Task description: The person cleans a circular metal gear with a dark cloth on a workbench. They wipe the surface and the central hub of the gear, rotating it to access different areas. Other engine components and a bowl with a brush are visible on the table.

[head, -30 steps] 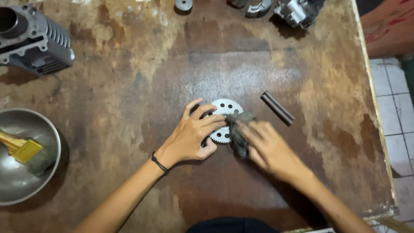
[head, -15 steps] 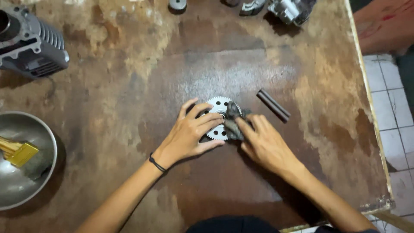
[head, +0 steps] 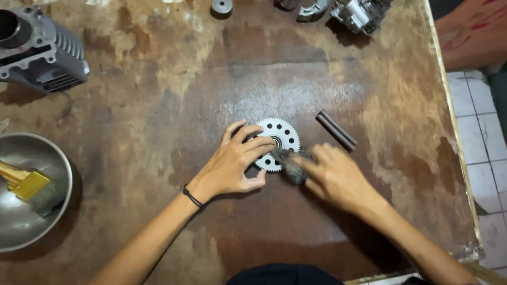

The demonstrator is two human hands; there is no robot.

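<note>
— Worn brown desk (head: 158, 105); where's the toothed gear (head: 279, 138)?
— Mid-desk, flat. Left hand (head: 232, 166) fingers spread wide, pressing it; right hand (head: 332, 177) fingers pinch a dark rag (head: 291, 164) against its right edge.

rag (head: 291, 168) slid lower on gear (head: 280, 138) (right edge).

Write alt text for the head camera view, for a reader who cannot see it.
Seen from above, a person's left hand pins a toothed metal gear flat on a stained wooden table while the right hand presses a dark rag to its edge. A dark rod lies just right; a metal bowl holding a brush sits far left.
</note>
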